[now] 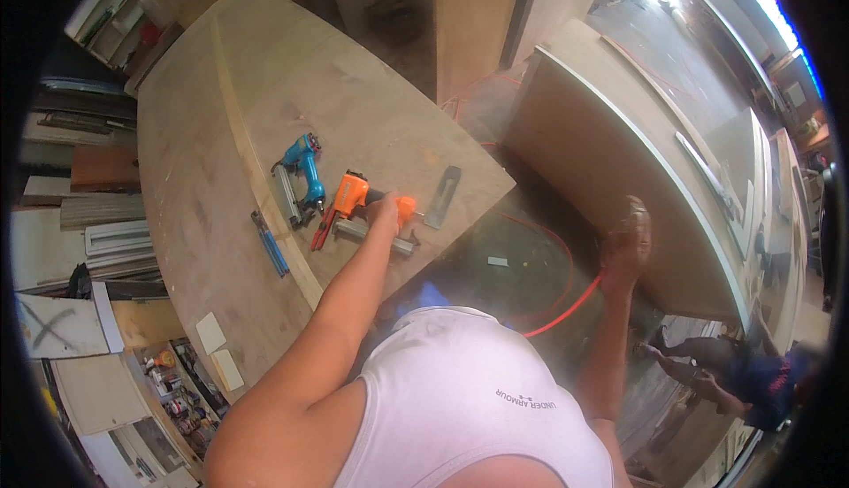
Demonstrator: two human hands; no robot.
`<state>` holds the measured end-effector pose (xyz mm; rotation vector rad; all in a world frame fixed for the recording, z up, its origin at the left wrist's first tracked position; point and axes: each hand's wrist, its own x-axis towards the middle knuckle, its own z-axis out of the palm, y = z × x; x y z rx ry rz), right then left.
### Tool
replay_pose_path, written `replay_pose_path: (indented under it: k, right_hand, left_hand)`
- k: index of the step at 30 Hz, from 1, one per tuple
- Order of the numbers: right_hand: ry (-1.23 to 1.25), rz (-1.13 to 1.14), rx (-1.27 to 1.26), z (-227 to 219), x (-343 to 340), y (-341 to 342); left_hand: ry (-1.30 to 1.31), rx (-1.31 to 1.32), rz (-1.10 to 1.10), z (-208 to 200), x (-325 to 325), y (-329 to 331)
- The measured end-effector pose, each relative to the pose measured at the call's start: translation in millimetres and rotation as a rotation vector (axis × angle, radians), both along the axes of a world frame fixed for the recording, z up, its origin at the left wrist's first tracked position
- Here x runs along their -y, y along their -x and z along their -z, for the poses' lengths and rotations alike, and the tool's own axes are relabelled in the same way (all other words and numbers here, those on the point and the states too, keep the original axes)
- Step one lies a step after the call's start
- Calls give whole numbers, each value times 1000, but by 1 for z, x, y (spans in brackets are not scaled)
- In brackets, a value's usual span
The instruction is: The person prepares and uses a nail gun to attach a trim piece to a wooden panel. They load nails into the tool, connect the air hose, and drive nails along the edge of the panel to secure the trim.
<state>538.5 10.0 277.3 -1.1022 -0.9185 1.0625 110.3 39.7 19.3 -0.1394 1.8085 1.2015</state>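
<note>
My left hand [384, 214] is closed around the dark grip of an orange nail gun [351, 194], which lies on its side on the large wooden board tabletop [371, 107]. Against it lie pliers with red handles [324, 228]. A teal nail gun [305, 169] rests just left of these, and blue-handled pliers [271, 245] lie nearer to me. Beyond the orange tool is a flat grey metal piece [443, 196]. Off the table's right side, my right hand [626, 245] is raised, with a red air hose [570, 304] running into its closed lower fingers.
A big brown panel with a white edge [610, 165] stands to my right. Red hose loops over the floor by a small pale block [498, 261]. Another person [743, 373] is at the lower right. Stacked boards [106, 214] line the left side.
</note>
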Motion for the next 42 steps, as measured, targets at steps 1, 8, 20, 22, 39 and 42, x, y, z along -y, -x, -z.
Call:
replay_pose_path:
  k: [1,8,20,22,39,42]
  right_hand:
    - [24,-31,39,6,3,14]
    - [129,-247,196,37,45,62]
    - [114,-619,665,26,62,148]
    - [90,-612,642,22,64,148]
    - [80,-368,302,43,30,160]
    - [388,-533,-68,21,22,156]
  left_hand:
    - [-14,-9,-24,13,0,8]
    - [-50,-10,139,-76,24,-12]
    - [-679,-23,245,-198,40,-87]
    - [-665,-21,301,-214,41,-97]
    - [-746,-234,711,-240,-2,-128]
    - [-800,-65,695,-236,-21,-122]
